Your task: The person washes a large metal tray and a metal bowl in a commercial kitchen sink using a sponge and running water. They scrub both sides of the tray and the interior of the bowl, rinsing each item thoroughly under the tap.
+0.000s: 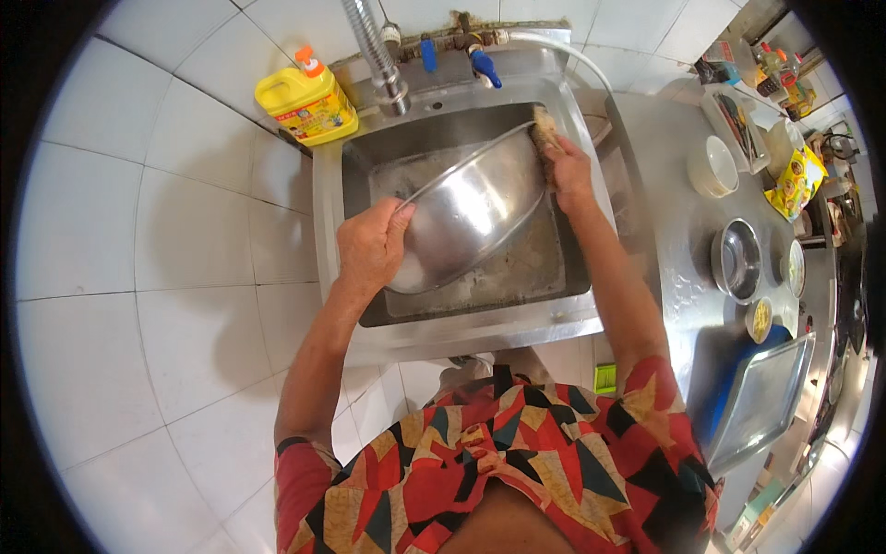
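A large stainless steel basin (pixel 477 201) is held tilted over the metal sink (pixel 464 334). My left hand (pixel 374 242) grips its rim at the left, thumb on the near side. At the basin's right end my right hand (pixel 571 173) holds a tan scrubber (pixel 545 131), perhaps a loofah or fibre pad, against the rim. Part of the scrubber is hidden by the fingers. Above the sink hangs a corrugated metal hose spout (pixel 392 93).
A yellow detergent jug (pixel 308 104) stands at the sink's back left corner. Blue-handled valves (pixel 483 68) are on the wall behind. The counter at right holds a white bowl (pixel 713 166), a steel bowl (pixel 736 262), a yellow packet (pixel 796 181) and a metal tray (pixel 765 401).
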The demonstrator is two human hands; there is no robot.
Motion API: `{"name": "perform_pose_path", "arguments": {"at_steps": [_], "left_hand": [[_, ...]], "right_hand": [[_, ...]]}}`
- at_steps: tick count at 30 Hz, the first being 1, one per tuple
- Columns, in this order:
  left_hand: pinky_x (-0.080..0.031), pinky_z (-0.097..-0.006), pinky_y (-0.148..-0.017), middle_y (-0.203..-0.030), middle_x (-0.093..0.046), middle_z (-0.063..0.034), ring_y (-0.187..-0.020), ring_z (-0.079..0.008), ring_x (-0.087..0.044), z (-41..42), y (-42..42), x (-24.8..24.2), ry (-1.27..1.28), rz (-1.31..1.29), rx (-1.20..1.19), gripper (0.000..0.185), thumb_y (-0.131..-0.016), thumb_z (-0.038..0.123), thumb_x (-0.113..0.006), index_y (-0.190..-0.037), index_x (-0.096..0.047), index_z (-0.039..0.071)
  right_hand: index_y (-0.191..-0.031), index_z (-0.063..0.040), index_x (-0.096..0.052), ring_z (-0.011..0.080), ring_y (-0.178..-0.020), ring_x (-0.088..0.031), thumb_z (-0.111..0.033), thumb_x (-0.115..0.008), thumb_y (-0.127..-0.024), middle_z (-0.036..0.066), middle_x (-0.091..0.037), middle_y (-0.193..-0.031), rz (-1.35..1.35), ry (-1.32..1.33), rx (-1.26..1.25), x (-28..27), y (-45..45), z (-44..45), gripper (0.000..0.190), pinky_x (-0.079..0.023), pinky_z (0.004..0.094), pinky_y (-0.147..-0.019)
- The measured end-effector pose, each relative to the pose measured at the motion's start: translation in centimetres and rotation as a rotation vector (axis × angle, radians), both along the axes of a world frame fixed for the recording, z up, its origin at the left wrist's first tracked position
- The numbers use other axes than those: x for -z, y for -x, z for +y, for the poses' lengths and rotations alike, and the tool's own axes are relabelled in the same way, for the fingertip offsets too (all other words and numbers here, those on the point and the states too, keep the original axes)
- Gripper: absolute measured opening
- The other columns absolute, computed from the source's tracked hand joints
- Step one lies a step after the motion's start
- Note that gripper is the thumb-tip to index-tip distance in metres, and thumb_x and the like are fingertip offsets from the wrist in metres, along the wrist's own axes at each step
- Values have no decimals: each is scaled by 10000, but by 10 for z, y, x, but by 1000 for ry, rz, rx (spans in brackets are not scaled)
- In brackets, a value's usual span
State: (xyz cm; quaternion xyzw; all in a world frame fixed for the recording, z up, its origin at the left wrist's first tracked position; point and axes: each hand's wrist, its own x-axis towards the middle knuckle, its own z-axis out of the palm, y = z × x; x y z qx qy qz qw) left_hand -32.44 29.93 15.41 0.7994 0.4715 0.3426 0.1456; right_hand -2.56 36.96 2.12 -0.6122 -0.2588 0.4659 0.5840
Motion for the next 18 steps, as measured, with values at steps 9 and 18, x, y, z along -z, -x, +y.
{"name": "perform_pose_path", "arguments": {"at_steps": [9,18], "left_hand": [[-370,-341,-508,-572,-442,-107,-516,-182,-399,10,-2,41,306,-188,-221,343,-948,261,-535,-736,-502,-6],[-368,-294,-509,-576,-416,-40,-574,-92,-386,-23,28,61,361,-347,-402,304,-949,224,-527,-751,-525,-5]], "right_hand": [[-1019,-40,-587,387,-972,-531,-62,-608,-719,191,-569,-1016,-1144,-805,-404,-99,104,-65,301,-431,479,-814],[-1121,-56,-584,380,-1036,-556,24,-535,-700,169,-583,-1164,-1085,-723,-420,-87,110,-24,432,-459,484,-820]]}}
